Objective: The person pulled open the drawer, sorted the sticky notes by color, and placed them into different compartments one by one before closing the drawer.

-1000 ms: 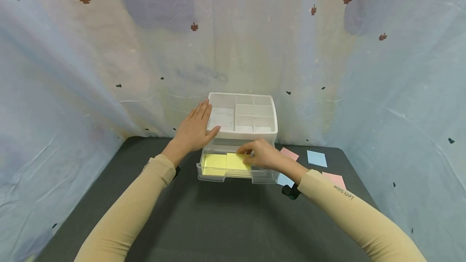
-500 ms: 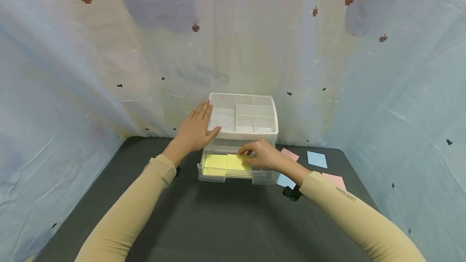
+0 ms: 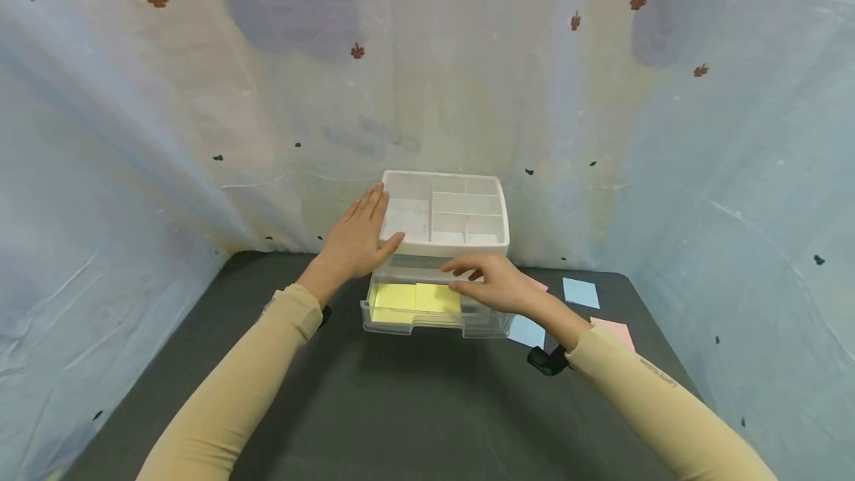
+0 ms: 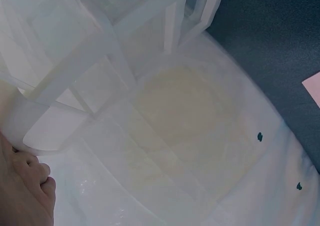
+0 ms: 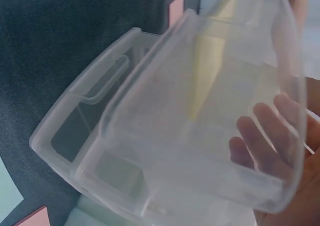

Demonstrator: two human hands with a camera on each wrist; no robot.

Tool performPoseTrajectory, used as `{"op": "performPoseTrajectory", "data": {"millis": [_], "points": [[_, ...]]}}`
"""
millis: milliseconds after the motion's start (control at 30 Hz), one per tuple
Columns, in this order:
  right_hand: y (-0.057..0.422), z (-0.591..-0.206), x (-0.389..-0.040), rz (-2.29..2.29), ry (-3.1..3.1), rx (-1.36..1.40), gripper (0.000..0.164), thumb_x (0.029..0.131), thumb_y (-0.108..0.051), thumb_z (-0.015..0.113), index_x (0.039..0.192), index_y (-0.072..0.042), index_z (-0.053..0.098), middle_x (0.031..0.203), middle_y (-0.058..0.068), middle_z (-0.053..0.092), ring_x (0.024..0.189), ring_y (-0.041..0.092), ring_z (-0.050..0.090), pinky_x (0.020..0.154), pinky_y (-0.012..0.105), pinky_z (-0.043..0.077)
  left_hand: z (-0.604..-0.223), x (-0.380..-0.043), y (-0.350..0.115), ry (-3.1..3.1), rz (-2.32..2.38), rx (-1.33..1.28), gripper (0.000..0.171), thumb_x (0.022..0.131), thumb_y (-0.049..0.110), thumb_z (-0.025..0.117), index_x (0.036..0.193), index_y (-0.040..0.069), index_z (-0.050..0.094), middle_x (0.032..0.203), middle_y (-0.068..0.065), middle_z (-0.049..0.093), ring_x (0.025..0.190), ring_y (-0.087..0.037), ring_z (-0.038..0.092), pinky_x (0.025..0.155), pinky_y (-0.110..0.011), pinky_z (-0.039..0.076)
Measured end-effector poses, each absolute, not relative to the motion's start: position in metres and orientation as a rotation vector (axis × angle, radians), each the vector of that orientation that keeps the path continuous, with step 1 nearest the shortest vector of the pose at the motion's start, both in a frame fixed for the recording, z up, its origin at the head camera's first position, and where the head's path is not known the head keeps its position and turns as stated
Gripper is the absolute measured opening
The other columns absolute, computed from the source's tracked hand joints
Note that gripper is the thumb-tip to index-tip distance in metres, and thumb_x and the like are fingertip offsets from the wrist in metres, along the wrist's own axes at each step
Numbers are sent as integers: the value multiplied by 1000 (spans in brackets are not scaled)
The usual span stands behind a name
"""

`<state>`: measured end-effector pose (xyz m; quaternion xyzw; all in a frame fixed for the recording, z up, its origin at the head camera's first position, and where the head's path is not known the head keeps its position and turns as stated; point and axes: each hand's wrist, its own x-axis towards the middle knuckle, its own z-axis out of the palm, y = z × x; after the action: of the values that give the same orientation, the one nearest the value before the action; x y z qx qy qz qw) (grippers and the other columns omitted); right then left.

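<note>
A white desk organizer (image 3: 454, 249) with a compartmented top stands at the back of the table. Its clear drawer (image 3: 387, 327) is pulled out at the front. Inside, a left yellow sticky-note pad (image 3: 394, 295) and a right yellow sticky-note pad (image 3: 437, 298) lie side by side. My left hand (image 3: 356, 242) rests with straight fingers along the organizer's left side, thumb at its front corner. Over the drawer's right part, my right hand (image 3: 496, 282) hangs with fingers and thumb apart, holding nothing. The right wrist view shows its fingers (image 5: 267, 131) through the clear drawer wall (image 5: 150, 121).
Right of the organizer, a blue paper square (image 3: 581, 292) and a pink paper square (image 3: 617, 332) lie on the dark table (image 3: 427, 407). Another blue square (image 3: 526, 331) sits beside the drawer; a pink one (image 3: 538, 285) is mostly hidden. A patterned curtain (image 3: 427, 95) surrounds the table.
My right hand has come off the right yellow pad, moving slightly right and up, its thumb and fingers spreading. The left hand and the drawer stay where they were.
</note>
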<state>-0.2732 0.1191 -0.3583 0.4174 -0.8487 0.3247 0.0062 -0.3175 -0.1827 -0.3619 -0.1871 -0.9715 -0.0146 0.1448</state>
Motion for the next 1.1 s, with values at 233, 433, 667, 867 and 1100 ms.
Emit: {"op": "performPoseTrajectory", "data": {"millis": [233, 433, 667, 867, 1100], "points": [[133, -357, -268, 1133, -2531, 1261, 32, 101, -14, 70, 132, -5, 72, 130, 7, 72, 116, 28, 69, 93, 44, 61, -362, -317, -183, -2801, -57, -550, 88, 109, 61, 31, 166, 0, 3, 174, -17, -7, 161, -33, 1, 131, -46, 9], [151, -361, -264, 1173, -2496, 1120, 31, 102, -15, 70, 132, -13, 73, 134, 4, 70, 112, 23, 70, 89, 39, 61, -364, -317, -183, -2789, -60, -561, 88, 109, 60, 31, 166, 0, 3, 174, -17, -6, 161, -33, 3, 131, -46, 9], [174, -368, -262, 1244, -2474, 965, 28, 102, -16, 70, 130, -15, 74, 133, -2, 70, 102, 22, 71, 82, 29, 60, -365, -318, -183, -2780, -53, -562, 88, 109, 61, 31, 166, -1, 2, 174, -17, -7, 161, -32, 0, 131, -47, 11], [194, -374, -258, 1310, -2437, 919, 27, 101, -12, 70, 128, -13, 74, 133, 5, 70, 113, 28, 69, 92, 21, 56, -364, -318, -182, -2779, -62, -569, 88, 109, 60, 31, 166, -1, 1, 173, -18, -6, 161, -35, 5, 130, -48, 11], [215, -383, -253, 1279, -2471, 807, 27, 102, -18, 70, 129, -18, 74, 131, 0, 71, 116, 21, 68, 92, 19, 55, -364, -318, -182, -2784, -53, -559, 89, 109, 61, 30, 166, -1, 2, 174, -18, -5, 161, -35, 6, 131, -48, 11]]}}
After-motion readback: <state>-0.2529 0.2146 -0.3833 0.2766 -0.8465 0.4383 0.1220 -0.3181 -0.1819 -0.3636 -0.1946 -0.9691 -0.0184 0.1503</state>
